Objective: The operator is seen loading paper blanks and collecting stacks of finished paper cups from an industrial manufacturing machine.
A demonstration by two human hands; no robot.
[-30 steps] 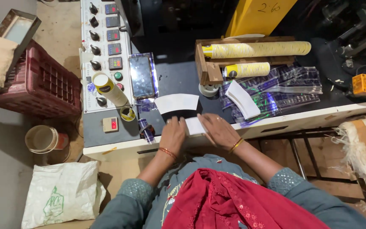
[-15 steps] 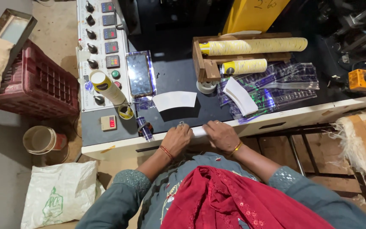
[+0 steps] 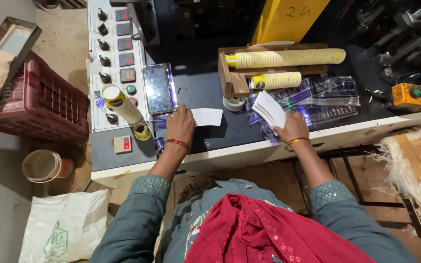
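Two hands at work as I watch remotely: left hand (image 3: 180, 124) flat beside one paper blank (image 3: 207, 117) on the dark bench (image 3: 198, 87), right hand (image 3: 292, 127) gripping a fanned stack of blanks (image 3: 269, 109) beside it, apparently yet to be laid out.

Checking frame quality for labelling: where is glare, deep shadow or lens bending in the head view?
Head view: glare on the clear plastic sleeves and phone screen; machine interior behind is in deep shadow; table edge bows from wide-angle distortion; both hands, left hand and right hand, look sharp.
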